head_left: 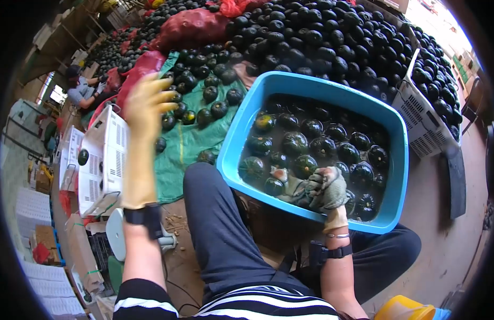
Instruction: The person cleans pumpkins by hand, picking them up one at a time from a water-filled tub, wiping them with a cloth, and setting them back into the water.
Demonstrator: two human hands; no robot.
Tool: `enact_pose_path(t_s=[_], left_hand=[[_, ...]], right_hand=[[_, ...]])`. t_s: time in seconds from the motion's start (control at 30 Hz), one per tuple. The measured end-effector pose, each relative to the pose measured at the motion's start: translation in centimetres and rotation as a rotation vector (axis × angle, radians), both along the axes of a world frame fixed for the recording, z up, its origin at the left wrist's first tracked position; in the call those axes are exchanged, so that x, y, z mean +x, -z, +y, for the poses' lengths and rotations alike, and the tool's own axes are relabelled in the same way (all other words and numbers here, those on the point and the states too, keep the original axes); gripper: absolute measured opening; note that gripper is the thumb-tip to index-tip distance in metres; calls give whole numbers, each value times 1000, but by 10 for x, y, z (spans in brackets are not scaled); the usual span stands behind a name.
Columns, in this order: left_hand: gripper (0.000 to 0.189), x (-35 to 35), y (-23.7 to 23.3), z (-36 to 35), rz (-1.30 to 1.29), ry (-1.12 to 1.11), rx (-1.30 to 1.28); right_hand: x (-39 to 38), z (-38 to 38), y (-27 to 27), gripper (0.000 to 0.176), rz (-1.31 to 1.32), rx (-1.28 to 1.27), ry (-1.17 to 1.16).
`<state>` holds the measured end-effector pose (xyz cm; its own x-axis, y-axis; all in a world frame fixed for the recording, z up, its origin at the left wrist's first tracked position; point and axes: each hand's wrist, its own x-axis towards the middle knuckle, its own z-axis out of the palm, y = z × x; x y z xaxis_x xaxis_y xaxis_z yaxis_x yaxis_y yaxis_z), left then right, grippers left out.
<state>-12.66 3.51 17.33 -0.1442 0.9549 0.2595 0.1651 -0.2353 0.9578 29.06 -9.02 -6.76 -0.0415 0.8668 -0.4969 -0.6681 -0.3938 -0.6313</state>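
Note:
My left hand (146, 109), in a long yellow rubber glove, is raised beside the white crate, somewhat blurred, its fingers apart and nothing in them. A few dark green squashes show through the gaps of that white crate (117, 154). Over the near rim of a blue tub (311, 81), my right hand (331, 188) wears a greyish glove and has its fingers closed round a wet grey cloth (293, 190). Around the cloth, many round dark green squashes (295, 143) float in murky water. One squash (265, 122) bears a yellow-orange patch.
A huge heap of squashes (321, 37) rises behind the tub. Loose ones lie on a green sheet (183, 146). Red mesh sacks (191, 28) lie at the back. A full white crate (425, 120) stands right, a yellow bucket (404, 309) low right. Another person (84, 90) sits far left.

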Motion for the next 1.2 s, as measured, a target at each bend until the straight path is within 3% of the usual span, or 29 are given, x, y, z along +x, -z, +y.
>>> enact_pose_path(t_s=[0.03, 0.07, 0.1, 0.13, 0.2, 0.27, 0.33, 0.37, 0.4, 0.43, 0.47, 0.53, 0.57, 0.6, 0.63, 0.67, 0.73, 0.8, 0.83, 0.87, 0.93, 0.97, 1.0, 1.07, 1.13, 1.17, 1.2], left_hand=[[36, 45, 23, 12, 30, 307, -74], [38, 94, 59, 24, 210, 328, -150], [47, 115, 138, 67, 311, 455, 49], [61, 145, 142, 65, 884, 302, -100], [75, 178, 196, 87, 1309, 366, -134], [75, 212, 218, 91, 1621, 374, -459], [67, 233, 254, 103, 1679, 173, -594], [65, 226, 286, 127, 1617, 245, -660], [64, 222, 284, 132, 1553, 318, -737], [60, 219, 286, 124, 1425, 272, -773], [57, 199, 323, 137, 1286, 418, -661], [56, 199, 276, 105, 561, 265, -815], [56, 193, 300, 110, 217, 241, -860], [50, 182, 320, 111, 104, 272, -721], [46, 190, 286, 87, -76, 270, -710], [43, 208, 236, 58, -262, 265, -699], [37, 245, 198, 23, -487, 275, -747], [35, 271, 222, -7, -176, 374, -421], [32, 286, 222, -28, -93, 439, -358], [29, 300, 224, -50, -187, 426, -359], [28, 307, 217, -65, -331, 545, -529], [24, 309, 212, -68, -249, 570, -452], [23, 305, 210, -65, -76, 651, -419], [28, 293, 226, -54, -92, 842, -635], [39, 295, 193, -57, -226, 924, -888], [48, 294, 189, -63, -220, 846, -763], [59, 296, 188, -71, -218, 769, -632]], right_hand=[[-2, 0, 4, 28, -152, 25, 11], [1, -1, 5, 28, -179, 10, -14], [4, -4, 9, 29, -97, 34, -6], [6, -7, 14, 30, -15, 58, 5], [6, -13, 4, 31, -49, 54, 99], [-2, -13, -27, 29, -222, 23, 186], [7, -7, -9, 34, -55, 75, 104], [13, -2, -5, 34, 34, 74, 65], [16, 0, -3, 35, 124, 66, 22], [15, 2, -3, 35, 28, 62, 51], [12, 2, -7, 34, -72, 53, 75], [15, 9, -13, 21, 31, 39, 30], [13, 13, -11, 27, 427, -10, 128], [9, 18, -7, 34, 826, -52, 227], [8, 20, 3, 27, 436, 129, 144], [0, 20, 25, 14, 662, 245, 210], [-26, 22, 23, 10, 340, 174, 398], [-50, 14, -7, 32, -1632, 352, 434], [-66, 17, 1, 43, -1726, 161, 512], [-55, 24, 8, 44, -1507, 375, 732], [-29, 6, -3, 38, -1162, 404, 564], [-17, 1, -12, 33, -1082, 438, 524], [-5, 5, -3, 24, -1133, 381, 417], [40, 24, 23, 30, -1136, 512, -181], [35, 16, 7, 34, -814, 302, 53], [31, 25, 26, 28, -606, 168, 191], [28, 25, 43, 20, -864, 354, 376]])
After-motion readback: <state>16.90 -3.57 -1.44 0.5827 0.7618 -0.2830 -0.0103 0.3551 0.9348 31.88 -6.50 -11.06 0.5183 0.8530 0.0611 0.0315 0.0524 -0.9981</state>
